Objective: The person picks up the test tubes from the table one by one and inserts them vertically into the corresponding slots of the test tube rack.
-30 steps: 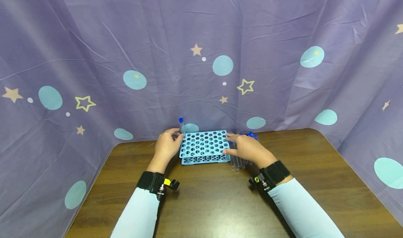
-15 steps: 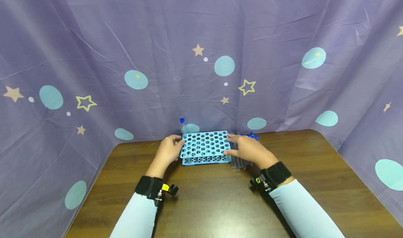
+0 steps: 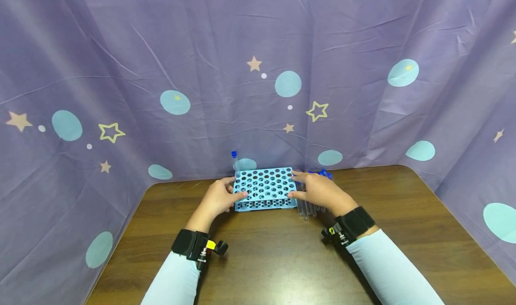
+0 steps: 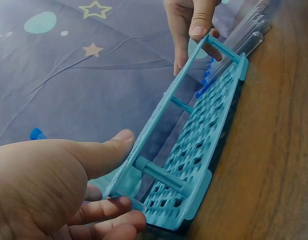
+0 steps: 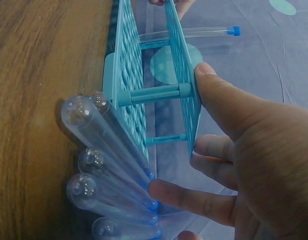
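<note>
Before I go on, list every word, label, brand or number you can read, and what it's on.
None can be read.
Blue rack: no lettering shows.
Capped tube, loose tubes: none either.
Wrist straps: any marks too small to read.
Curtain: stars and ovals, no words.

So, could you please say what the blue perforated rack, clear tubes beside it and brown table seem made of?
Blue perforated rack: probably moulded plastic, satin, evenly coloured with smooth posts. Clear round-ended tubes: glossy glass or plastic, transparent with bright highlights. Brown grained table: wood or printed laminate, softly reflecting light.
</note>
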Motion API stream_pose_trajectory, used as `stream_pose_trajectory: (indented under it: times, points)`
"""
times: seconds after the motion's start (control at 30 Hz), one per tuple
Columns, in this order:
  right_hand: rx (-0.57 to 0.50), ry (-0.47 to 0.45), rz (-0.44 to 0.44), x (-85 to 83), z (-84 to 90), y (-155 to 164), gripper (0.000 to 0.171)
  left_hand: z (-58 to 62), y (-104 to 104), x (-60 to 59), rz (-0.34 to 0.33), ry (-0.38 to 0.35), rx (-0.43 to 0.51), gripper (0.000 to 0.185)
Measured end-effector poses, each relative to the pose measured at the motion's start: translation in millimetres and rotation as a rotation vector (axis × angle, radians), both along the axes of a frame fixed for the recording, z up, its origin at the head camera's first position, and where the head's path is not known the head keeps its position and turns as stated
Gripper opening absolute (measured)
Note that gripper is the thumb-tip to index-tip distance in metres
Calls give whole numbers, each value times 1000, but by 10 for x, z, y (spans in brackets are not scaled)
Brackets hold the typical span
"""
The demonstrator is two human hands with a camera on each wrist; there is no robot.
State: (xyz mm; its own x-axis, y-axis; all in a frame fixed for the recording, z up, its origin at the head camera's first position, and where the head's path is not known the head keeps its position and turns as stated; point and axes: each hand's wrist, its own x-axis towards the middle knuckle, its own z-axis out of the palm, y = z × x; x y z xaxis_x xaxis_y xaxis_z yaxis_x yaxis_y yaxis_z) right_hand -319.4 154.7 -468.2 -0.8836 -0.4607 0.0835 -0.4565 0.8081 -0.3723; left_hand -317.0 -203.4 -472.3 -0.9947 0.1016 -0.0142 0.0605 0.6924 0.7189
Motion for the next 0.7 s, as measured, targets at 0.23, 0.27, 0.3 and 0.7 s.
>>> stream_pose_trajectory:
  times: [0.23, 0.27, 0.3, 0.7]
  points:
    - [-23, -8, 1, -2, -16, 6, 77, 8, 64, 27, -3, 4, -38, 98]
    - [-24, -10, 1, -1, -15, 8, 77, 10, 73, 29, 0, 3, -40, 99]
    - [-23, -10, 2, 1, -13, 10, 77, 8, 80, 29, 4, 0, -38, 100]
    - [-10, 9, 8, -7, -2, 2, 76, 12, 120, 42, 52, -48, 9, 100]
